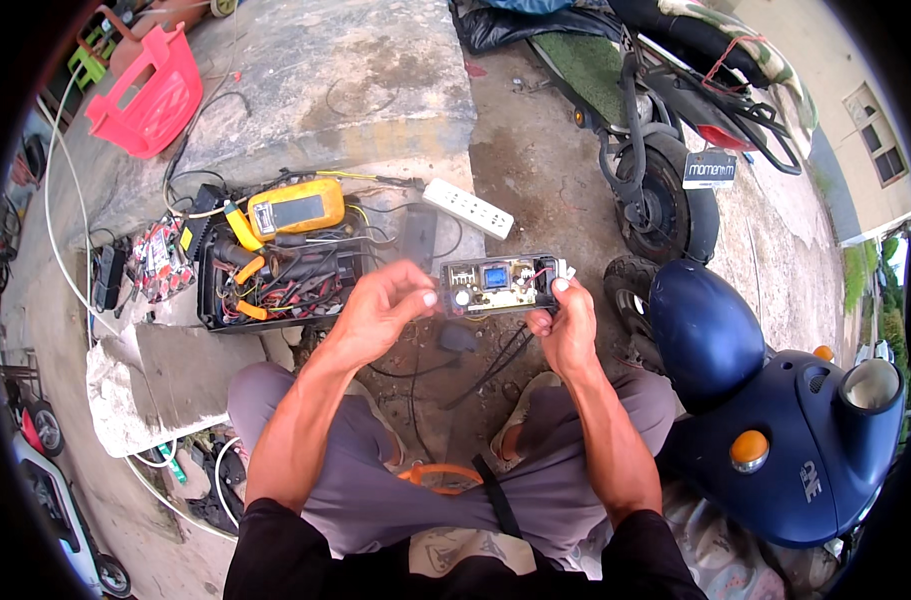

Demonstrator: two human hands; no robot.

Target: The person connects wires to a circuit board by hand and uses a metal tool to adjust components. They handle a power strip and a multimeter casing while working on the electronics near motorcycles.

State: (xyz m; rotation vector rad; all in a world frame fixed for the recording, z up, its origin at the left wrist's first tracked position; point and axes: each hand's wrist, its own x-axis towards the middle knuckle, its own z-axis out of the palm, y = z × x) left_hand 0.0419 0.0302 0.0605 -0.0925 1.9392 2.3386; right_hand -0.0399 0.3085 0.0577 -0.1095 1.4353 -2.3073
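Note:
An opened electronic case (500, 282) with a circuit board and blue transformer is held in my right hand (567, 320), thumb on its right end. My left hand (395, 300) is closed in a pinch beside its left end; what it holds, if anything, is too small to make out. Left of them is a black toolbox (215, 305) full of tangled tools and leads, with a yellow meter (295, 207) on top. A white power strip (468, 208) lies on the concrete beyond, near a dark grey box (418, 237) and loose cables.
A pink basket (145, 100) sits on the concrete step (325, 70). At back right stands a dark scooter (655, 190); a blue scooter body (775, 450) is close on my right. A white slab (155, 380) and coiled hoses lie at left.

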